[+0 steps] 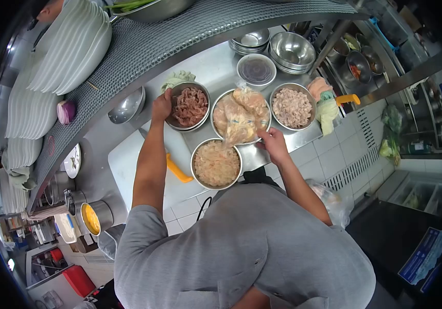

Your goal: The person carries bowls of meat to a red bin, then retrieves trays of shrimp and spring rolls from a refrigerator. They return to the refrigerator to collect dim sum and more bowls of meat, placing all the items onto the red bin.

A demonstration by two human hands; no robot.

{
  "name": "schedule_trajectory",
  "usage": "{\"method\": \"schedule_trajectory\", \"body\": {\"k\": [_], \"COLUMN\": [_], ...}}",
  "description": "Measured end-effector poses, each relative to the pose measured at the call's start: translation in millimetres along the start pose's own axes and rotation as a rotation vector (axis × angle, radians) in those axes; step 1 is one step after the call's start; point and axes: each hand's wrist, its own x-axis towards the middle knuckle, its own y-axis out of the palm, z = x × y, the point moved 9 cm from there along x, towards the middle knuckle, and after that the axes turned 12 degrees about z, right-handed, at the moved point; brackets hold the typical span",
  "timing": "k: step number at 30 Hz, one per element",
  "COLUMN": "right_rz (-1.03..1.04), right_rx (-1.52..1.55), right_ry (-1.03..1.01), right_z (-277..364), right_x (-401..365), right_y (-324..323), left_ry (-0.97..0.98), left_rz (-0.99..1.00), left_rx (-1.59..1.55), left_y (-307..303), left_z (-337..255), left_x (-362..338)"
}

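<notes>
nearest the grey-shirted body: near bowl [215,164] of pale shredded food, on the steel counter [215,64]. left of it is a white board [128,165], with an orange-handled knife [178,170] on its right edge, just beside the near bowl.

right hand [273,144] is past the near bowl's right rim, at the near edge of the middle bowl [221,100]. fingers curled; they seem to pinch the near corner of the bag [241,118], but the contact is small and partly hidden. the bag is clear plastic with pale chunks in it. it sits in the middle bowl and its lower end hangs toward the near bowl.

left hand [161,105] is clenched on the left rim of the meat bowl [190,106], which holds reddish strips and sits just left of the middle bowl.

right bowl [292,107] of pale diced bits sits just right of the middle bowl, with cloths [325,105] beside it. farther back: a lidded tub [256,69], then a bowl stack [293,49]. up on the left shelf, plates [71,46].
</notes>
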Motion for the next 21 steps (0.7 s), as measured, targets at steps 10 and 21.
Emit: {"method": "schedule_trajectory", "body": {"k": [10, 21], "right_rz": [-0.015, -0.017], "right_rx": [0.035, -0.029], "right_ry": [-0.04, -0.083], "right_z": [6.9, 8.5], "right_x": [16.2, 16.9], "right_y": [24.8, 20.0], "left_ry": [0.02, 0.313], "left_rz": [-0.112, -0.052], "left_rx": [0.116, 0.207], "left_y": [-35.3, -80.9], "left_z": [14.5, -62.1], "left_x": [-2.0, -13.8]}}
